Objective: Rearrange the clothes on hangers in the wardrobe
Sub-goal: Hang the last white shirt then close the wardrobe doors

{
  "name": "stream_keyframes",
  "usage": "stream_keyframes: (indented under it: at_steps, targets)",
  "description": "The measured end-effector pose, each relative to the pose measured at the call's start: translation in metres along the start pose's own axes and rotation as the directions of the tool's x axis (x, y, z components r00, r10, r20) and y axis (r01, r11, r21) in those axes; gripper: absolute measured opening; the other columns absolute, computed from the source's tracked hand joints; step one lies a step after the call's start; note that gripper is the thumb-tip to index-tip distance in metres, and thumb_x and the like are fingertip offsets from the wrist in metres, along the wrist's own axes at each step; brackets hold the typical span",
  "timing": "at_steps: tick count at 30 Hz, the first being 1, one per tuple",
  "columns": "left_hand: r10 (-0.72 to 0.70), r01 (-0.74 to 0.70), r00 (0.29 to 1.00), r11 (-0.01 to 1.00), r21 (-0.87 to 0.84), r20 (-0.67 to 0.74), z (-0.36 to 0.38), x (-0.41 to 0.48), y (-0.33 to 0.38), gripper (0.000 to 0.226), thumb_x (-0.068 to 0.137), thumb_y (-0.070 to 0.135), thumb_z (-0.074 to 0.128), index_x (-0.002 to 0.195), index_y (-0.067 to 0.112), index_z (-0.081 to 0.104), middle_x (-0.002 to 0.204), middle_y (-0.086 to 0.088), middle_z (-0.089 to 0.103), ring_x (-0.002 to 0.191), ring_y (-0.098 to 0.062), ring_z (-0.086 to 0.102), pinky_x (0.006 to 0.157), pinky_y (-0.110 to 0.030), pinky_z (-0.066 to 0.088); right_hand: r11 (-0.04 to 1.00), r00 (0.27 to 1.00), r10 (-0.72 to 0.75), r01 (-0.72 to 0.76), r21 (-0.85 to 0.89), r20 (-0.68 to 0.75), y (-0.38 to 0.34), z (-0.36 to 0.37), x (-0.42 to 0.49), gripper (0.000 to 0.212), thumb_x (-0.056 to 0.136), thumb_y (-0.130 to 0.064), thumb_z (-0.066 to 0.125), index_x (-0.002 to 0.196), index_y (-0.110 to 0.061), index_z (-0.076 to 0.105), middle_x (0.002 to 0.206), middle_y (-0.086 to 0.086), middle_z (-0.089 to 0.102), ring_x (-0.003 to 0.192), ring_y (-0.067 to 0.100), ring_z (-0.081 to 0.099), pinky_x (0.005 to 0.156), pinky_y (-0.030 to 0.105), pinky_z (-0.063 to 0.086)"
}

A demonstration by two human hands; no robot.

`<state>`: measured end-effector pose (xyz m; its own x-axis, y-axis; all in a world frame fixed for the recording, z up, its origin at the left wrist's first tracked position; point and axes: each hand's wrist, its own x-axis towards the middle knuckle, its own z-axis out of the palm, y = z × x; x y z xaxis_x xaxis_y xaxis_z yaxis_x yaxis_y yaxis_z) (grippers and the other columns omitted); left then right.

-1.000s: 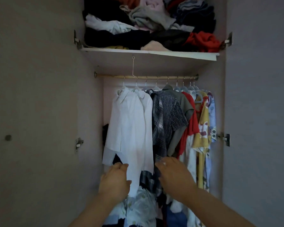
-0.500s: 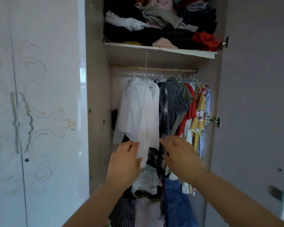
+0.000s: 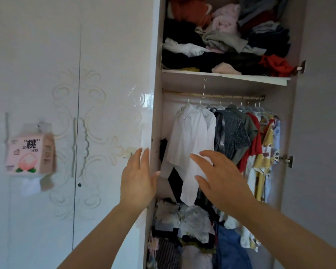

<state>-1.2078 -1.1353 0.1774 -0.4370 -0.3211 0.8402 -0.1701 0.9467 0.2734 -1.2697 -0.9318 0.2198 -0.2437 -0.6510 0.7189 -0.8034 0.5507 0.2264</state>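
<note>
Drawn back from the white shirt (image 3: 190,136), the left hand (image 3: 138,179) and right hand (image 3: 219,177) now hover with straight fingers grasping nothing, so the rearranging seems not yet begun.

Home bedroom (crammed wardrobe (image 3: 157,113)).

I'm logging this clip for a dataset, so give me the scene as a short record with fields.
left hand: open, at wardrobe left edge, holds nothing
right hand: open, before white shirt sleeve, contact unclear
rail: hung clothes, white ones leftmost, yellow and red rightward
shelf: heaped loose clothes
closed door: pink tissue pack hangs
</note>
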Motion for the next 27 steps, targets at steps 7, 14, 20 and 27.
stream_keyframes:
  at_steps: [7, 14, 20, 27]
  targets:
    - [-0.024, 0.031, 0.999, 0.975, -0.219, 0.033, 0.024, 0.050, -0.054, 0.073, 0.091, 0.048, 0.035, 0.147, 0.008, 0.011, 0.154, -0.010, 0.017, 0.142, -0.021, 0.015, 0.113, -0.030, 0.014, 0.997, 0.991, -0.030, 0.020, -0.075, -0.134, -0.045, 0.016, 0.068, 0.046, 0.079, -0.015, 0.071, 0.123, -0.010, 0.059, 0.119, 0.014, 0.060, 0.110, 0.031, 0.058, 0.096, 0.044, 0.042]
    - [0.255, -0.167, 0.965, 0.777, -0.607, 0.061, 0.061, 0.093, -0.082, 0.070, 0.091, 0.052, 0.025, 0.149, 0.019, 0.003, 0.155, 0.002, 0.017, 0.140, -0.012, 0.022, 0.114, -0.038, 0.024, 0.989, 0.985, -0.036, 0.011, -0.146, -0.167, -0.075, 0.049, 0.177, 0.047, 0.091, -0.019, 0.054, 0.137, -0.014, 0.045, 0.139, 0.012, 0.044, 0.131, 0.028, 0.036, 0.113, 0.039, 0.017]
    - [0.324, -0.272, 0.945, 0.714, -0.645, -0.039, 0.091, 0.096, -0.082, 0.066, 0.084, 0.071, 0.007, 0.135, 0.039, -0.021, 0.139, 0.033, -0.015, 0.129, 0.018, -0.006, 0.104, -0.003, -0.001, 0.935, 0.990, -0.090, 0.045, -0.353, -0.111, -0.068, 0.069, 0.223, 0.049, 0.096, -0.023, 0.048, 0.142, -0.017, 0.036, 0.147, 0.010, 0.035, 0.139, 0.028, 0.023, 0.112, 0.032, -0.006]
    - [0.430, -0.290, 0.901, 0.693, -0.660, 0.056, 0.132, 0.102, -0.059, 0.077, 0.076, 0.075, 0.015, 0.123, 0.048, -0.041, 0.134, 0.034, -0.038, 0.137, 0.000, -0.022, 0.115, -0.027, -0.002, 0.797, 0.999, 0.044, -0.036, -0.603, -0.002, -0.022, 0.070, 0.211, 0.040, 0.097, -0.032, 0.039, 0.134, -0.021, 0.050, 0.143, 0.011, 0.043, 0.137, 0.032, 0.031, 0.113, 0.041, -0.003]
